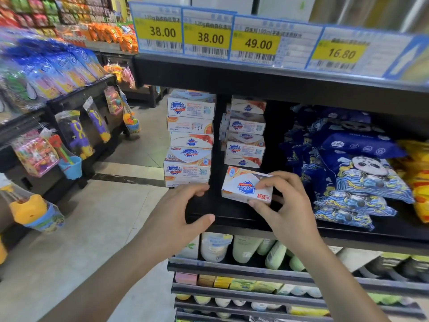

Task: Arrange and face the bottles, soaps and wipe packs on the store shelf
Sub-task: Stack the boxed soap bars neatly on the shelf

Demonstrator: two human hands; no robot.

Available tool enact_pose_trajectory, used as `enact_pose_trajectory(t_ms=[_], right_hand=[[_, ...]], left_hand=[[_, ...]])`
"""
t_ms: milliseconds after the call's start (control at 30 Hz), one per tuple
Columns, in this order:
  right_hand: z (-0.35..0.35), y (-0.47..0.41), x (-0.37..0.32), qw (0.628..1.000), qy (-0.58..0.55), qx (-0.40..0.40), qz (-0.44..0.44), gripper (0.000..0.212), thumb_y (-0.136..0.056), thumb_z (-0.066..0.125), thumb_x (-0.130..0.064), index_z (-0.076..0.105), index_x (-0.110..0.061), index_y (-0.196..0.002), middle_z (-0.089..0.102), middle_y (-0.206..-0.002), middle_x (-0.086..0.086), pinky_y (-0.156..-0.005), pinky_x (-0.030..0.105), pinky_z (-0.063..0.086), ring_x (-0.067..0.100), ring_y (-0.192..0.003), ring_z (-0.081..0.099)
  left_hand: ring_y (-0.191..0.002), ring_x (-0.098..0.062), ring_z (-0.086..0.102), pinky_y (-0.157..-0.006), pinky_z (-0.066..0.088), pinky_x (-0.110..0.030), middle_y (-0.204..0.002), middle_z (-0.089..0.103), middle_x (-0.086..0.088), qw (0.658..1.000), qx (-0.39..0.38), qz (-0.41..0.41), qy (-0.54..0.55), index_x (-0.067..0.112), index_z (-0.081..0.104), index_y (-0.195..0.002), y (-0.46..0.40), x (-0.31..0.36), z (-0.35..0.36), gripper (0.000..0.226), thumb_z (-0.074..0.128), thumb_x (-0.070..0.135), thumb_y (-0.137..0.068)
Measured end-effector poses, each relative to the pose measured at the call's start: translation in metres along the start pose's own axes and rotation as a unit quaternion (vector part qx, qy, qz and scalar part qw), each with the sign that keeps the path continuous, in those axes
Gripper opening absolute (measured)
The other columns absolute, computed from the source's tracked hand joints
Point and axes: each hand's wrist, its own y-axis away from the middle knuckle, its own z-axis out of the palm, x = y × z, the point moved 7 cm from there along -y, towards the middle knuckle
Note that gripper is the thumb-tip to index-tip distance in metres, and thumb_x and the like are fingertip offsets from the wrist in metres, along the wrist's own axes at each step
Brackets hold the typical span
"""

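Note:
My right hand [284, 205] pinches a white Safeguard soap box [241, 185] between thumb and fingers, just above the black shelf [232, 217]; its logo reads upside down. My left hand [183, 209] hovers beside it with fingers loosely curved, fingertips near the bottom box of the left soap stack [189, 140], holding nothing. A second, shorter soap stack [246, 132] stands behind the held box. Blue panda wipe packs [362, 173] lie heaped to the right.
Price tags [255, 40] line the shelf above. Yellow packs [417, 177] sit at the far right. Lotion bottles [246, 248] and small soaps [222, 282] fill the lower shelves. Toy racks [69, 126] flank the aisle floor on the left.

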Motion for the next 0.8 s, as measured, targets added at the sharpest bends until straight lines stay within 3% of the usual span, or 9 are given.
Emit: enact_pose_trajectory(t_ms=[100,200,267,333,433,533,667,800], right_hand=[[-0.001,0.01,-0.018,0.999,-0.044,0.004,-0.023,0.034,-0.077,0.088,-0.007,0.072,-0.026,-0.102,0.049,-0.126,-0.006,-0.092,0.031,0.057,0.005,-0.127,0.052],[0.0,0.017,-0.042,0.996,-0.07,-0.002,-0.059,0.034,-0.077,0.088,-0.006,0.073,-0.023,-0.102,0.05,-0.128,-0.002,-0.095,0.036,0.057,0.012,-0.129,0.053],[0.0,0.022,-0.055,0.993,-0.074,-0.001,-0.09,0.031,-0.078,0.087,-0.006,0.073,-0.019,-0.102,0.05,-0.129,0.0,-0.096,0.04,0.055,0.019,-0.13,0.054],[0.001,0.025,-0.062,0.993,-0.074,-0.001,-0.097,0.032,-0.078,0.087,-0.005,0.073,-0.018,-0.103,0.048,-0.132,0.0,-0.098,0.043,0.054,0.023,-0.133,0.051],[0.003,0.029,-0.064,0.993,-0.074,-0.017,-0.092,0.04,-0.079,0.085,-0.003,0.07,-0.023,-0.11,0.042,-0.145,-0.002,-0.106,0.046,0.049,0.024,-0.142,0.043],[0.008,0.032,-0.062,0.986,-0.144,-0.061,-0.061,0.047,-0.082,0.081,-0.001,0.067,-0.027,-0.119,0.03,-0.161,-0.007,-0.109,0.048,0.047,0.023,-0.148,0.038],[0.015,0.034,-0.056,0.96,-0.258,-0.103,0.018,0.055,-0.084,0.074,0.011,0.069,-0.036,-0.113,0.037,-0.157,-0.017,-0.1,0.039,0.056,0.019,-0.13,0.06],[0.013,0.03,-0.053,0.936,-0.337,-0.089,0.06,0.044,-0.08,0.076,0.008,0.074,-0.029,-0.105,0.051,-0.147,-0.005,-0.088,0.033,0.059,0.026,-0.114,0.07]], left_hand=[[-0.12,0.003,0.055,-0.105,0.049,-0.029,-0.126,0.059,0.029,0.996,0.009,-0.009,0.084,0.045,0.044,-0.145,-0.001,0.003,-0.004,0.072,0.082,0.038,-0.084],[-0.114,-0.002,0.065,-0.095,0.056,-0.03,-0.122,0.066,0.026,0.971,-0.042,-0.035,0.233,0.049,0.042,-0.144,-0.002,0.013,0.0,0.08,0.086,0.046,-0.078],[-0.105,-0.01,0.072,-0.089,0.06,-0.033,-0.116,0.073,0.021,0.94,-0.045,-0.061,0.334,0.045,0.046,-0.14,0.0,0.021,0.0,0.071,0.081,0.052,-0.078],[-0.096,-0.018,0.077,-0.083,0.062,-0.035,-0.106,0.078,0.01,0.92,-0.013,-0.08,0.384,0.038,0.053,-0.132,0.0,0.022,-0.006,0.053,0.07,0.04,-0.082],[-0.094,-0.02,0.077,-0.076,0.061,-0.031,-0.103,0.08,-0.001,0.913,0.006,-0.079,0.4,0.033,0.058,-0.124,0.001,0.019,-0.009,0.037,0.068,0.017,-0.092],[-0.097,-0.018,0.077,-0.071,0.062,-0.027,-0.102,0.08,0.0,0.911,0.008,-0.08,0.405,0.032,0.058,-0.121,0.004,0.019,-0.01,0.036,0.068,0.013,-0.093],[-0.097,-0.017,0.077,-0.071,0.063,-0.028,-0.101,0.08,0.001,0.909,0.011,-0.07,0.412,0.033,0.059,-0.12,0.005,0.018,-0.014,0.035,0.067,0.012,-0.093],[-0.095,-0.02,0.078,-0.074,0.065,-0.031,-0.102,0.08,0.002,0.912,-0.004,-0.08,0.403,0.036,0.059,-0.124,0.006,0.019,-0.014,0.033,0.064,0.019,-0.096]])
